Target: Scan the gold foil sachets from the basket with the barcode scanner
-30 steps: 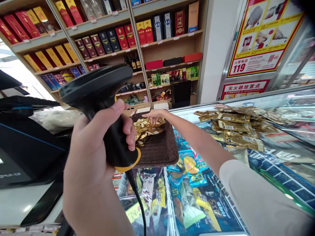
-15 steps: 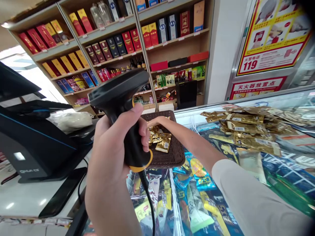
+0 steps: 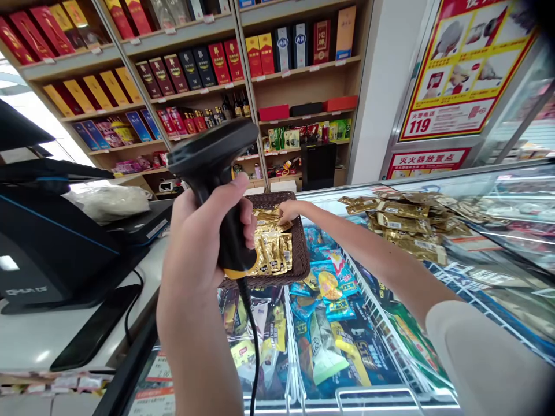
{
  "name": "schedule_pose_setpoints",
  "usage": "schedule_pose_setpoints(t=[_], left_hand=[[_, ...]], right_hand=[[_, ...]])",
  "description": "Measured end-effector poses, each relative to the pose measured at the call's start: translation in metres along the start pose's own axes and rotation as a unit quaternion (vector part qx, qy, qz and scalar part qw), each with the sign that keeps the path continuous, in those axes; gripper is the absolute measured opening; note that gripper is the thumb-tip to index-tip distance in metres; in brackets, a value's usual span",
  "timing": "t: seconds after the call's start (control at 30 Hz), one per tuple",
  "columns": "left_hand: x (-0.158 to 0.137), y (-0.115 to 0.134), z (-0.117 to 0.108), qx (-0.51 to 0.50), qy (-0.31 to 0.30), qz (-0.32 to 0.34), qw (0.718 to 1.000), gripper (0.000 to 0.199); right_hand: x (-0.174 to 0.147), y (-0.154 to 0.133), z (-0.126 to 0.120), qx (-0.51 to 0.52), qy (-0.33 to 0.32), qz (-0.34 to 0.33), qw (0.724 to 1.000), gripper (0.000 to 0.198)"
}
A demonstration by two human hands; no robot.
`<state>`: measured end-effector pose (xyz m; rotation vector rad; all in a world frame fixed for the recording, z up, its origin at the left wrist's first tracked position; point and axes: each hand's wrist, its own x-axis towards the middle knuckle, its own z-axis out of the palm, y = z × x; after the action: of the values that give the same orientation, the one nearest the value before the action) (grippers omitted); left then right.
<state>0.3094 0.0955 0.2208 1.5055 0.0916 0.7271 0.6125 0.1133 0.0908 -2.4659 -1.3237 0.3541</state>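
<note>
My left hand [image 3: 203, 231] is wrapped round the grip of a black barcode scanner [image 3: 212, 150] with yellow trim. Its head is raised in front of me, and a black cable [image 3: 254, 341] hangs from the handle. Beyond it, a dark brown woven basket [image 3: 300, 254] rests on the glass freezer top and holds several gold snack packets [image 3: 273, 251], some lying side by side. My right hand [image 3: 289, 210] reaches into the far right part of this basket, its fingers bent down and closed on a gold packet. The scanner and my left hand hide the basket's left side.
A pile of gold packets [image 3: 403, 219] lies on the freezer glass at right. Under the glass are wrapped ice creams [image 3: 329, 283] in wire baskets. A checkout terminal [image 3: 47, 242] and a dark phone-like slab [image 3: 97, 326] stand at left. Shelves of boxes [image 3: 186, 69] rise behind.
My right hand has shifted within the basket towards its right side. More gold packets now show there, lying in a row. The scanner stays raised in my left hand, while the view has turned slightly.
</note>
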Motion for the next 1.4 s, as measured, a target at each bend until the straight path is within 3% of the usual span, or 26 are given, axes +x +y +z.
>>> schedule_pose_setpoints(t=[0.13, 0.27, 0.4, 0.5, 0.6, 0.8, 0.97, 1.13, 1.4], left_hand=[[0.002, -0.002, 0.005, 0.0, 0.002, -0.021, 1.0, 0.02], [0.003, -0.004, 0.012, 0.016, 0.006, -0.025, 1.0, 0.021], [0.004, -0.008, 0.018, 0.033, -0.01, -0.027, 0.999, 0.022], [0.004, -0.012, 0.027, 0.047, -0.016, -0.032, 0.998, 0.024], [0.005, -0.016, 0.038, 0.03, -0.039, -0.062, 0.997, 0.024], [0.009, -0.03, 0.059, 0.005, -0.067, -0.124, 0.99, 0.026], [0.012, -0.043, 0.074, -0.01, -0.081, -0.167, 0.983, 0.023], [0.007, -0.045, 0.084, 0.007, -0.089, -0.175, 0.981, 0.028], [0.003, -0.05, 0.084, 0.009, -0.104, -0.192, 0.976, 0.025]], right_hand=[[-0.02, 0.0, -0.002, 0.014, -0.001, -0.032, 0.999, 0.038], [-0.065, 0.011, -0.013, 0.046, 0.134, -0.018, 0.99, 0.028], [-0.131, 0.04, -0.027, 0.145, 0.255, 0.053, 0.954, 0.02], [-0.173, 0.062, -0.042, 0.228, 0.325, 0.062, 0.916, 0.015], [-0.194, 0.075, -0.061, 0.276, 0.373, 0.055, 0.884, 0.013], [-0.203, 0.099, -0.087, 0.324, 0.474, 0.033, 0.818, 0.028], [-0.204, 0.109, -0.09, 0.414, 0.502, 0.016, 0.759, 0.036], [-0.205, 0.1, -0.087, 0.406, 0.49, 0.042, 0.77, 0.038], [-0.206, 0.096, -0.082, 0.432, 0.482, 0.061, 0.76, 0.038]])
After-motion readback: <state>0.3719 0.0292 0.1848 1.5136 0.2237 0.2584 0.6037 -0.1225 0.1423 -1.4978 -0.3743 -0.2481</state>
